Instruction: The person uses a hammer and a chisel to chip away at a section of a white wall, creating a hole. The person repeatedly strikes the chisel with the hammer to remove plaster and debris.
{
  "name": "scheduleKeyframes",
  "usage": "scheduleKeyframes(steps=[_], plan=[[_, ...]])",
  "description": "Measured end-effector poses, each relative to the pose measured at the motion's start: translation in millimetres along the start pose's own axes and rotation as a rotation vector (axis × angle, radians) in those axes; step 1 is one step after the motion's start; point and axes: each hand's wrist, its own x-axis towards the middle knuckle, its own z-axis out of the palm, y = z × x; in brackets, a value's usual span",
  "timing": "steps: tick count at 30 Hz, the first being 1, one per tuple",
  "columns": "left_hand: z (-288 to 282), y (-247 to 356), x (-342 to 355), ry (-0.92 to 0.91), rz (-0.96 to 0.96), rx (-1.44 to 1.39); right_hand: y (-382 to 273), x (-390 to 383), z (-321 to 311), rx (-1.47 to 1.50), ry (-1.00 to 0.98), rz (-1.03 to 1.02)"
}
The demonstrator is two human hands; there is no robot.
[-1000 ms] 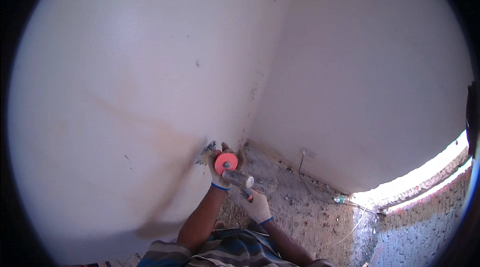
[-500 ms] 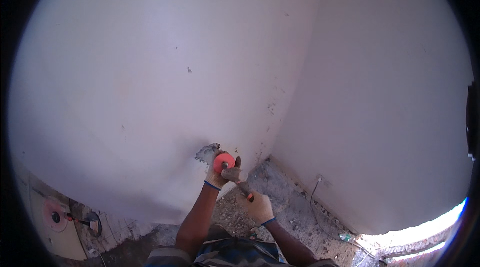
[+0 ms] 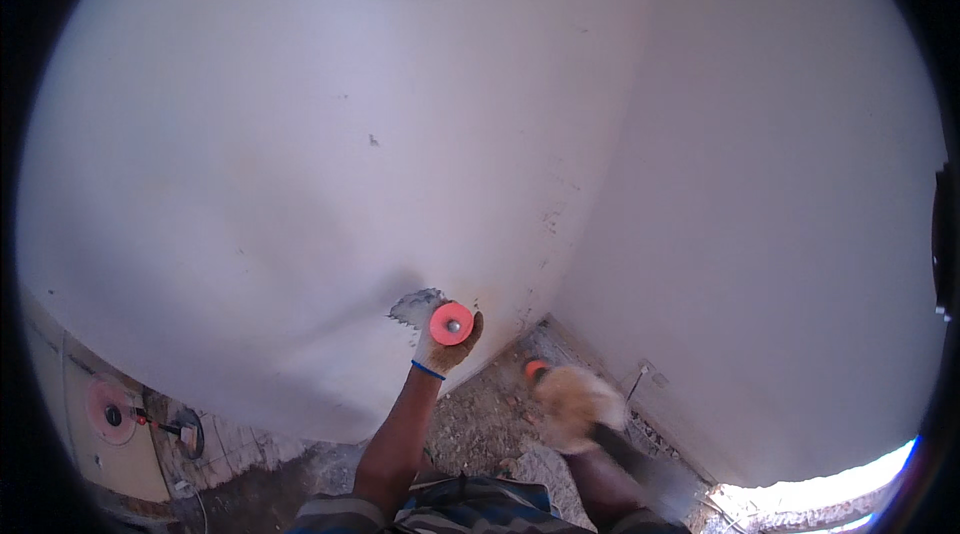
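My left hand (image 3: 446, 355), in a pale work glove with a blue cuff, is closed around a chisel with a round pinkish-red hand guard (image 3: 450, 311). The chisel's metal striking end (image 3: 454, 326) faces me; its tip is hidden behind hand and guard. Just beside it, the white wall has a chipped grey patch (image 3: 414, 308). Lower right, my gloved right hand (image 3: 580, 408) is blurred by motion and grips a hammer. An orange and black handle end (image 3: 536, 368) sticks out past the fist. The dark, smeared hammer head (image 3: 655, 474) lies back over my right forearm, away from the chisel.
Two white walls (image 3: 300, 184) meet in a corner on the right. Rubble and dust cover the floor (image 3: 460, 424). A cable runs from a wall box (image 3: 652, 374) on the right. At lower left is a pink disc (image 3: 110, 410) on a pale board.
My right hand has swung the hammer back, away from the chisel's end, down and to the right. My left hand stays on the chisel by the chipped patch.
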Motion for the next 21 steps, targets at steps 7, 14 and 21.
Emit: scheduleKeyframes(steps=[7,14,21], plan=[[-16.0,11.1,0.7,-0.019,-0.127,0.103,43.7,-111.4,31.0,-0.863,-0.466,1.034],[-6.7,17.3,-8.3,0.065,-0.136,0.121,-16.9,-19.8,17.6,-0.646,-0.074,0.7],[4.4,16.0,-15.8,0.051,-0.197,0.022,-25.2,27.7,6.6,0.257,0.138,-0.139]])
